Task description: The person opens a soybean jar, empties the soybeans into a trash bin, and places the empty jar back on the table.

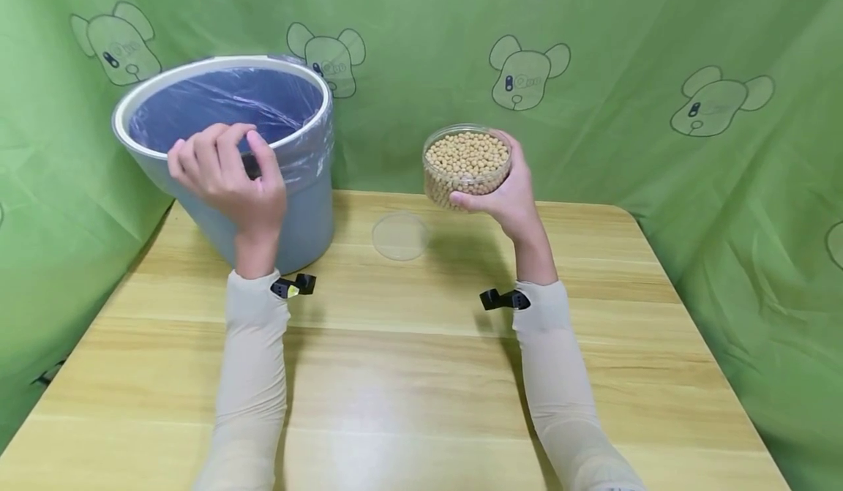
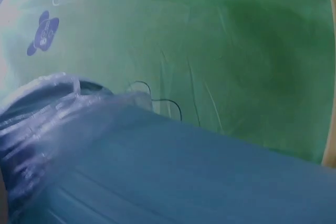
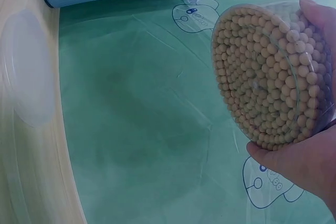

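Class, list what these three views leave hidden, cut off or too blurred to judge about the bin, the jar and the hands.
- Bin bottom inside: head view, hidden by its near wall and the liner.
- Left hand: absent from the left wrist view, which shows only blurred bin wall; its fingertips at the rim are hard to read in the head view.
- Jar base: covered by the right hand.
- Lid: washed out in the right wrist view.

A blue-grey bin [image 1: 290, 205] lined with a clear bag over a purplish-blue inside is seen upper left. Tan beans fill the clear jar [image 1: 467, 167] at centre. The green backdrop [image 1: 626, 74] is printed with outlined cartoon bears, and the table [image 1: 408, 374] is pale wood grain.
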Tool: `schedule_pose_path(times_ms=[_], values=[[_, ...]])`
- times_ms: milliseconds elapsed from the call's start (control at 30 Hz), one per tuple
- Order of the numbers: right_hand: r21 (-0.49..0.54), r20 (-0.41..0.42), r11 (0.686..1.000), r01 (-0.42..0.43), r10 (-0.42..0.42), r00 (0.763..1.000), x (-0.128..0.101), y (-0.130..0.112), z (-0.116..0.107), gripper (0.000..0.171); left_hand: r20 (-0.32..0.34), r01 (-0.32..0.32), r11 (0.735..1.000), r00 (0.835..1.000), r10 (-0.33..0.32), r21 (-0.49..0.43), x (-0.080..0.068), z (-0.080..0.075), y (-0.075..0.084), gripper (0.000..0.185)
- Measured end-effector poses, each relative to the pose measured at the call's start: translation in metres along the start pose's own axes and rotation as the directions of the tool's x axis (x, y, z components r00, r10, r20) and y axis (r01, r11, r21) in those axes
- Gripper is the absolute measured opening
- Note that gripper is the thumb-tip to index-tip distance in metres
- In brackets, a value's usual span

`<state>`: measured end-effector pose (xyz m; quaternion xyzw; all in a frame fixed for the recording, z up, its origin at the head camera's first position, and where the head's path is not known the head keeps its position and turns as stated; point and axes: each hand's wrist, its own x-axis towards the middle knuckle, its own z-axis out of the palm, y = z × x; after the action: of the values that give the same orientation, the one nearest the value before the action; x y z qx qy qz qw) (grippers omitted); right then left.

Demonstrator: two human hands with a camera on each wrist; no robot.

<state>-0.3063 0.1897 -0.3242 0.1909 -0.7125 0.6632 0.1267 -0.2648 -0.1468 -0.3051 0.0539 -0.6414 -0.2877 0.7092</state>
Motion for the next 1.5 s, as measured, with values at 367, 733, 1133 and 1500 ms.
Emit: schedule_pose_path(times_ms=[367,733,1133,1500], values=[[0.032,-0.011,0.999,-0.024,0.024,1.0,0.0,-0.001,0.004,0.105,0.043,-0.024,0.999,0.999,0.026,-0.03,0.0,-0.001,-0.012,0.037],[0.07,0.089,0.997,-0.028,0.021,0.996,0.032,-0.046,0.023,0.105,0.023,-0.009,0.998,1.0,0.011,-0.06,-0.003,0.002,-0.003,0.039],[-0.08,0.153,0.995,-0.066,0.077,0.985,0.075,-0.095,0.032,0.108,0.024,0.0,0.991,1.0,0.003,-0.131,-0.001,0.0,0.0,0.037],[-0.177,0.222,0.98,-0.09,0.128,0.967,0.103,-0.094,0.054,0.108,0.044,0.001,0.992,0.999,0.005,-0.124,-0.007,0.007,-0.002,0.039]])
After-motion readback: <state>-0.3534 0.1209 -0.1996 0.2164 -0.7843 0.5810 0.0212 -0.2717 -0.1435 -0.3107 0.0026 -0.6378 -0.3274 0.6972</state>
